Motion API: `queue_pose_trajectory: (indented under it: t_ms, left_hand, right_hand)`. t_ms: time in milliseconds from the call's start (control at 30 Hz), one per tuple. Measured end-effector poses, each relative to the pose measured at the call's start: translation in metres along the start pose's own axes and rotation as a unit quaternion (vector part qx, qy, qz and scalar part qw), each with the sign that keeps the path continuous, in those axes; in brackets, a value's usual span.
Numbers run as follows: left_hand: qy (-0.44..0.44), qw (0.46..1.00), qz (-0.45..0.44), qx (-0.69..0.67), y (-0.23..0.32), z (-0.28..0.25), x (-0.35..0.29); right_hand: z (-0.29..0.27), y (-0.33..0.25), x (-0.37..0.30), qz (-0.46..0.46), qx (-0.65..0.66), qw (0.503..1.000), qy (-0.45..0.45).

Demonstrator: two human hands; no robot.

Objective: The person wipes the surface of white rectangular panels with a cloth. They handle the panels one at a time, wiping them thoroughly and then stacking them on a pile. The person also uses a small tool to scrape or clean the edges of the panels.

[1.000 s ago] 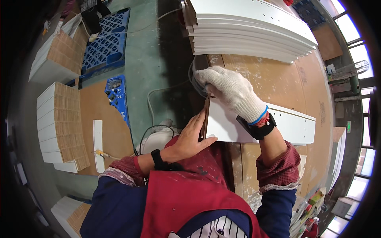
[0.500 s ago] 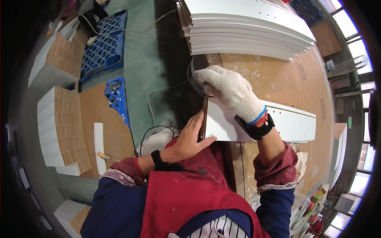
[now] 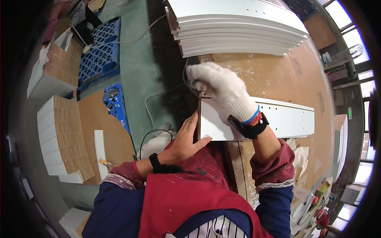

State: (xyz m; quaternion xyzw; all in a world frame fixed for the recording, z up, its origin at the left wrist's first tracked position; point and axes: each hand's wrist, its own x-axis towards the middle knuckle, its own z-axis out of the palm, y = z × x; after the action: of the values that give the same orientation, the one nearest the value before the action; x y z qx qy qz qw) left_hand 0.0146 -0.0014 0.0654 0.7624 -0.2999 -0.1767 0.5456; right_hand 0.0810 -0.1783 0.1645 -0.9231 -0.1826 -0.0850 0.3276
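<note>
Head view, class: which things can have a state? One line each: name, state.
White board: flat, drilled with holes
Left hand: bare, open against the board's end
Right hand: gloved, curled, its hold unclear
Stacked boards: piled, edges uneven
Cardboard: spotted with white
Blue pallet: lying flat
White strip: lying flat

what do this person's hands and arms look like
The left hand is ungloved, with a black wrist strap. The right hand has a white knit glove with blue edging, a red bracelet and another black strap. Navy sleeves meet dark red checked cuffs with pale frilled trim.
</note>
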Motion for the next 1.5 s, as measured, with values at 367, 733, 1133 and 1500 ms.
queue_pose_trajectory:
  t_ms: [367, 733, 1133, 1500]
  left_hand:
    - [0.07, 0.997, -0.009, -0.033, -0.003, -0.005, -0.005]
    - [0.081, 0.979, -0.19, 0.001, 0.012, -0.007, 0.022]
    - [0.088, 0.969, -0.224, -0.059, 0.016, -0.012, 0.013]
    - [0.083, 0.963, -0.252, -0.052, 0.031, -0.009, 0.018]
  right_hand:
    - [-0.107, 0.052, -0.115, 0.325, 0.331, 0.795, 0.391]
    - [-0.006, 0.014, -0.099, 0.233, 0.382, 0.878, 0.171]
    - [-0.165, 0.155, -0.214, 0.338, 0.434, 0.699, 0.457]
    - [-0.253, 0.226, -0.373, 0.497, 0.165, 0.607, 0.597]
